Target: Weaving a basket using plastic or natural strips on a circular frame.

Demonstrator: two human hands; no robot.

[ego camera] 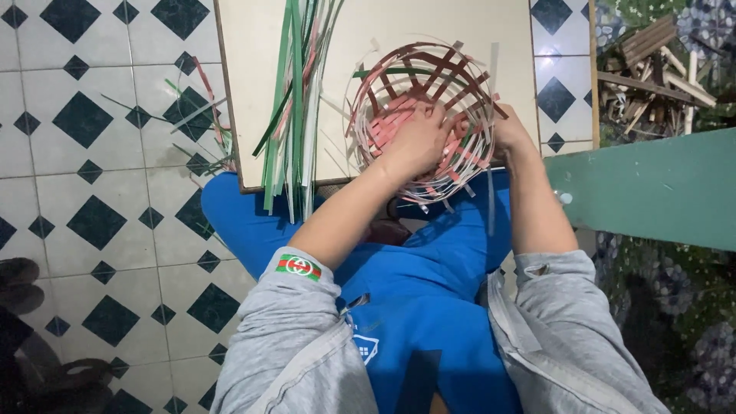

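Observation:
A small round basket point(429, 84) woven from pink, dark red, white and green strips rests at the near edge of a pale board point(383, 31). My left hand point(414, 142) reaches into the basket from the front and presses on its pink woven bottom. At the basket's right side, my right hand point(510, 130) grips the outer wall and rim; its fingers are partly hidden behind the strips. Loose white strip ends stick out around the rim.
A bundle of long green, white and pink strips point(295, 100) lies on the board's left part. More strips point(203, 126) lie on the tiled floor at left. A green plank point(652, 188) and a pile of wooden sticks point(652, 61) are at right.

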